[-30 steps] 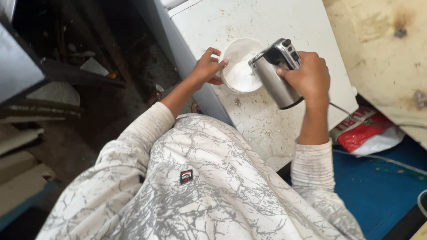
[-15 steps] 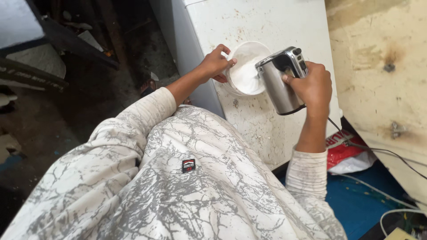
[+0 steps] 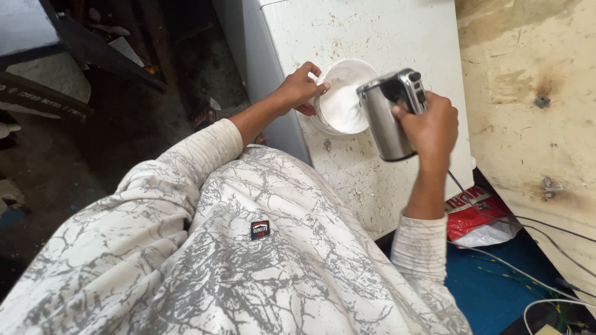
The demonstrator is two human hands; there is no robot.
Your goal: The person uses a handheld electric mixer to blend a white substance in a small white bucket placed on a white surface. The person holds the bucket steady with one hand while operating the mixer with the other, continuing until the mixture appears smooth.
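The right hand point(image 3: 431, 127) is closed around the handle of a silver hand mixer point(image 3: 390, 115), which is held tilted over a white bowl point(image 3: 343, 96). The left hand point(image 3: 299, 89) grips the bowl's near rim, thumb over the edge, and steadies it. The bowl holds a white, creamy mass, and the mixer's lower end is hidden at the bowl's opening, so contact with the contents cannot be confirmed.

Compared with half a second ago, the grip of both hands is unchanged; the mixer body is leaned slightly further over the bowl, and the view has shifted a little. Mixing is judged to be under way rather than finished.

The bowl stands on a white, stained worktop point(image 3: 385, 31), close to its left edge, beyond which the surface drops to a dark floor. Bare worktop is available beyond the bowl and to its right. A wall panel point(image 3: 528, 74) bounds the right side. A cable point(image 3: 496, 214) runs down past a red and white bag point(image 3: 475, 214) onto a blue floor point(image 3: 496, 291).
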